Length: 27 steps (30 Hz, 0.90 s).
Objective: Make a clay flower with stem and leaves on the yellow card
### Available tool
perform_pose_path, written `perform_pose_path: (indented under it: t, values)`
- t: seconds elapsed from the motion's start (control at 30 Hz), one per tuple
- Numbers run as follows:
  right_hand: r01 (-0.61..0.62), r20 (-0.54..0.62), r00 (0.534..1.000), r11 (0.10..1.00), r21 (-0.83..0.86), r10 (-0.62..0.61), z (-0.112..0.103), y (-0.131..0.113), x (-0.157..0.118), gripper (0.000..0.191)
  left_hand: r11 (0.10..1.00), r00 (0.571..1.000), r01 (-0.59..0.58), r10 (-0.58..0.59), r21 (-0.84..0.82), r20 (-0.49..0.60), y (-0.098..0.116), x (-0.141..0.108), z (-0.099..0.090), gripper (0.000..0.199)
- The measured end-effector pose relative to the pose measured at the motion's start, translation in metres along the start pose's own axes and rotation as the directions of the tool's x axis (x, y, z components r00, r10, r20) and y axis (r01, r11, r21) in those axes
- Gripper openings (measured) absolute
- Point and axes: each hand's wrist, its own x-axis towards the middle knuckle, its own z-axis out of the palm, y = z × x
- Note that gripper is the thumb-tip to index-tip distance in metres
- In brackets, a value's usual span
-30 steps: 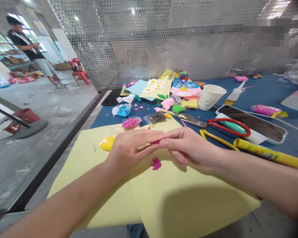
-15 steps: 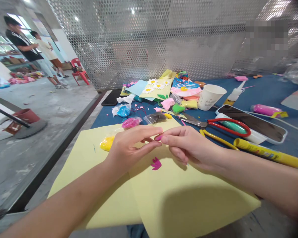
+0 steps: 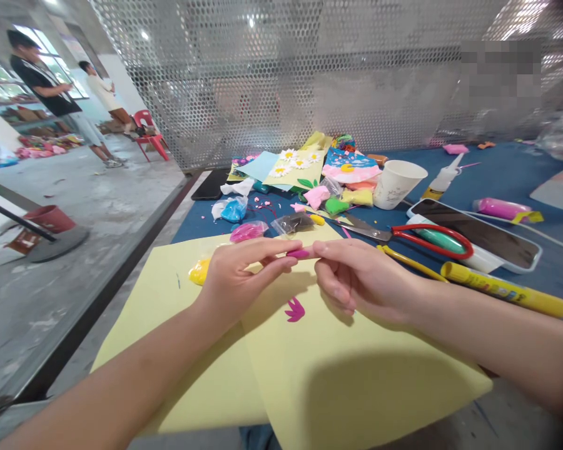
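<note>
A small piece of magenta clay (image 3: 298,254) is pinched at the fingertips of my left hand (image 3: 237,275). My right hand (image 3: 363,269) meets it from the other side, its index fingertip against the clay and the thumb a little back along that finger; the other fingers are curled. Below, a flat magenta clay cutout with pointed lobes (image 3: 294,309) lies on the yellow paper (image 3: 356,369). A yellow clay lump (image 3: 199,272) in clear wrap sits beside my left hand, partly hidden by it.
Beyond the paper are bagged pink clay (image 3: 248,231), red-handled scissors (image 3: 431,240), a phone (image 3: 478,231), a paper cup (image 3: 398,182), a glue bottle (image 3: 443,178) and a yellow marker (image 3: 504,289). A perforated metal panel (image 3: 286,75) stands behind. Two people stand at far left.
My right thumb has slid back off the magenta clay, which shows more now and sits slightly higher. A person in the background has shifted right. The cutout stays where it was.
</note>
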Motion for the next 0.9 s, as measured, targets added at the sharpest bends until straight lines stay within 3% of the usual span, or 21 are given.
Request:
perform_pose_path:
  t: [0.2,0.37,0.5,0.63,0.9]
  values:
    - [-0.007,0.059,0.998,0.999,0.051,0.004,-0.0006,0.0016,-0.0006,0.051,0.999,1.0,0.012,-0.012,-0.031,0.012,-0.0013,0.0002,0.0007,0.024]
    - [0.0,0.171,0.985,0.996,0.092,-0.016,-0.0014,0.0027,-0.0018,0.041,0.995,1.0,-0.013,0.012,-0.095,-0.013,-0.002,0.0013,0.002,0.015]
    - [-0.006,0.229,0.973,0.995,0.098,-0.016,-0.0036,0.0025,-0.0019,0.05,0.984,0.994,0.111,-0.113,-0.14,-0.004,-0.0022,0.0011,0.0009,0.014]
    - [0.002,0.208,0.978,0.997,0.073,-0.017,-0.0038,0.0028,-0.0021,0.055,0.944,0.967,0.254,-0.245,-0.209,0.069,-0.0013,-0.0002,-0.0006,0.029]
    - [0.007,0.183,0.983,0.999,0.049,-0.016,-0.0019,0.0035,-0.0015,0.061,0.897,0.946,0.323,-0.309,-0.302,0.095,0.0029,0.0005,0.0,0.016]
